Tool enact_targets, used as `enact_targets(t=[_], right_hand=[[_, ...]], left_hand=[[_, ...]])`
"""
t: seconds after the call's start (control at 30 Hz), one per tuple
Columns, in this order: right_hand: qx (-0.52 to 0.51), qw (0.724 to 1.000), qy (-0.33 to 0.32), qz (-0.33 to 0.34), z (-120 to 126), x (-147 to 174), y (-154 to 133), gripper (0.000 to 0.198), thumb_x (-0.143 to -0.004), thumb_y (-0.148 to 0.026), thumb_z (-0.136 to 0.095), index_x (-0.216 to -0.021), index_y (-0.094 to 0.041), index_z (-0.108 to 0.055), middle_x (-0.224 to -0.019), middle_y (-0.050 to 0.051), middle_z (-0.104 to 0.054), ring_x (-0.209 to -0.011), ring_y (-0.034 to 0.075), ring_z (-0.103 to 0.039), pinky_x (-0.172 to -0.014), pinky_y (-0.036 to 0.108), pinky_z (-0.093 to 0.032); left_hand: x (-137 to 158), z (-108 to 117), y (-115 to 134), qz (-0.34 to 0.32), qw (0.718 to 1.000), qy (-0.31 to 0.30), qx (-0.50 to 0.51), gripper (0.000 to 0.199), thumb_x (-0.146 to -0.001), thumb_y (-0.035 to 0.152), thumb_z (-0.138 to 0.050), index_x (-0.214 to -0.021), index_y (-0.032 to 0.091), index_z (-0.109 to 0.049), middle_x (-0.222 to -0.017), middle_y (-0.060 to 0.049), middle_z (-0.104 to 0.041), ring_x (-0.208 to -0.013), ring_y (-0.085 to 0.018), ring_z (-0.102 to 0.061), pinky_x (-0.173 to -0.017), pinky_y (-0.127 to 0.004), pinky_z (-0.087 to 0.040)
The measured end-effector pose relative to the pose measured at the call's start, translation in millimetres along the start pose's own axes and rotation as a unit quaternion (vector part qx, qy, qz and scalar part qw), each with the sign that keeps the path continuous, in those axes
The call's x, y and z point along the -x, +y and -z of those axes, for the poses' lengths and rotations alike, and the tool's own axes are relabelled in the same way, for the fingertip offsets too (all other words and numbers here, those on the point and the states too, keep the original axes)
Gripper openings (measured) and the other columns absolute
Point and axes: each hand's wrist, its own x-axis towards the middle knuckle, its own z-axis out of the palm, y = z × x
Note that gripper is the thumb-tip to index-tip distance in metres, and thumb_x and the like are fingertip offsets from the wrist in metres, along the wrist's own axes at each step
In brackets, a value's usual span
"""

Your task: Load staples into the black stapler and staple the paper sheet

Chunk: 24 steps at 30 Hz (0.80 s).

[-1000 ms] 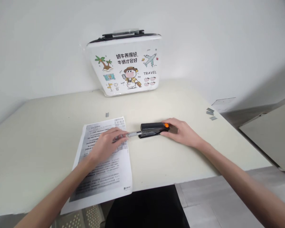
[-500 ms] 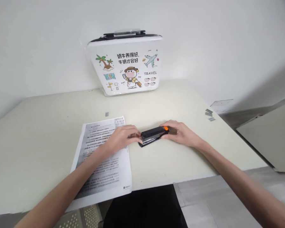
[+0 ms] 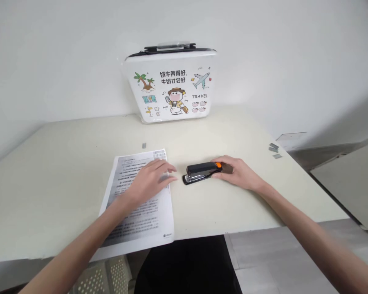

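Note:
A black stapler point(image 3: 201, 171) with an orange part near its rear lies on the table, its front end pointing left. My right hand point(image 3: 237, 173) is wrapped round the stapler's back end, the thumb on the near side and the fingers on the far side. Just left of the stapler's front, my left hand point(image 3: 153, 177) hovers with thumb and fingers apart and nothing between them. Beneath that hand, printed sheets of paper point(image 3: 141, 226) lie by the table's front edge, partly covered by my left forearm.
A white case point(image 3: 178, 85) with cartoon prints and a black handle stands against the wall at the back. One short strip of staples point(image 3: 144, 145) lies beyond the paper. Several more staple strips point(image 3: 274, 150) sit near the right edge of the table point(image 3: 64, 163).
My left hand has drawn back left from the stapler's front end, and its fingers have spread. The right hand keeps its hold. The whole view has shifted slightly.

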Motion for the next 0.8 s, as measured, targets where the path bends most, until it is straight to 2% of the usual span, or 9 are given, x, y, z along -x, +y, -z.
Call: enact_targets(t=[0.07,0.13,0.17,0.23,0.3,0.43,0.57,0.67,0.8], right_hand=[[-0.005,1.0,-0.001,-0.001,0.2,0.3,-1.5,0.041,-0.09,-0.055,-0.075,-0.12,-0.029,-0.072,-0.122,0.006,-0.077,-0.11,0.029,-0.071,-0.099,0.047,-0.057],[-0.012,1.0,-0.004,0.001,0.5,0.5,-2.5,0.04,-0.09,-0.055,-0.075,-0.119,-0.029,-0.072,-0.122,0.006,-0.076,-0.11,0.029,-0.071,-0.099,0.047,-0.057],[-0.015,1.0,-0.005,0.001,0.6,0.6,-2.8,0.04,-0.09,-0.055,-0.075,-0.12,-0.029,-0.072,-0.121,0.007,-0.076,-0.109,0.029,-0.071,-0.099,0.046,-0.057],[-0.018,1.0,-0.006,0.0,0.9,0.8,-2.9,0.041,-0.09,-0.057,-0.075,-0.12,-0.028,-0.072,-0.121,0.007,-0.076,-0.107,0.029,-0.071,-0.098,0.046,-0.058],[-0.016,1.0,-0.011,-0.001,1.4,1.1,-2.6,0.042,-0.09,-0.058,-0.075,-0.119,-0.028,-0.072,-0.12,0.007,-0.076,-0.107,0.029,-0.071,-0.097,0.046,-0.057],[-0.005,1.0,-0.026,-0.003,2.6,1.5,-2.7,0.042,-0.089,-0.06,-0.075,-0.114,-0.026,-0.073,-0.116,0.008,-0.077,-0.107,0.03,-0.071,-0.096,0.045,-0.058],[0.003,1.0,-0.026,0.009,2.7,1.6,-5.2,0.042,-0.089,-0.061,-0.074,-0.113,-0.026,-0.073,-0.115,0.008,-0.077,-0.105,0.029,-0.072,-0.095,0.045,-0.058],[-0.002,1.0,-0.02,0.013,1.8,1.7,-7.6,0.042,-0.089,-0.06,-0.075,-0.113,-0.026,-0.073,-0.114,0.008,-0.077,-0.104,0.029,-0.072,-0.096,0.045,-0.058],[-0.007,1.0,-0.019,0.011,1.1,2.0,-8.0,0.042,-0.088,-0.061,-0.076,-0.113,-0.027,-0.074,-0.114,0.007,-0.077,-0.105,0.029,-0.072,-0.097,0.045,-0.058]], left_hand=[[29.8,17.1,1.6,0.0,1.0,-0.002,-0.003,0.018,-0.104,0.038,-0.062,-0.115,0.024,-0.067,-0.117,-0.005,-0.073,-0.114,-0.025,-0.067,-0.1,-0.043,-0.053],[62.5,31.9,5.6,-0.011,0.999,-0.046,-0.007,0.025,-0.104,0.039,-0.063,-0.125,0.027,-0.065,-0.135,-0.006,-0.069,-0.131,-0.027,-0.06,-0.11,-0.047,-0.05],[78.2,36.7,8.7,-0.02,0.996,-0.082,-0.013,0.036,-0.101,0.042,-0.067,-0.135,0.03,-0.063,-0.148,-0.006,-0.062,-0.142,-0.03,-0.053,-0.114,-0.051,-0.048],[104.8,38.8,16.9,-0.013,0.99,-0.135,-0.046,0.072,-0.092,0.055,-0.076,-0.155,0.033,-0.049,-0.166,-0.007,-0.044,-0.154,-0.037,-0.038,-0.119,-0.059,-0.043],[122.3,31.8,26.2,-0.014,0.986,-0.147,-0.074,0.089,-0.091,0.06,-0.075,-0.166,0.034,-0.035,-0.173,-0.008,-0.032,-0.159,-0.04,-0.028,-0.121,-0.063,-0.04],[131.9,11.0,41.7,-0.03,0.987,-0.121,-0.097,0.086,-0.097,0.055,-0.07,-0.169,0.032,-0.028,-0.176,-0.007,-0.024,-0.162,-0.04,-0.02,-0.125,-0.065,-0.033],[128.6,5.9,48.7,-0.048,0.99,-0.102,-0.089,0.076,-0.1,0.045,-0.068,-0.167,0.031,-0.034,-0.174,-0.005,-0.029,-0.162,-0.038,-0.017,-0.128,-0.063,-0.03],[125.8,6.2,51.6,-0.057,0.991,-0.088,-0.082,0.063,-0.108,0.027,-0.053,-0.167,0.032,-0.032,-0.174,-0.003,-0.031,-0.163,-0.034,-0.019,-0.129,-0.061,-0.03],[117.7,-1.2,59.0,-0.048,0.995,-0.067,-0.061,0.063,-0.109,0.014,-0.042,-0.168,0.031,-0.029,-0.176,-0.003,-0.024,-0.162,-0.03,-0.023,-0.128,-0.055,-0.035]])
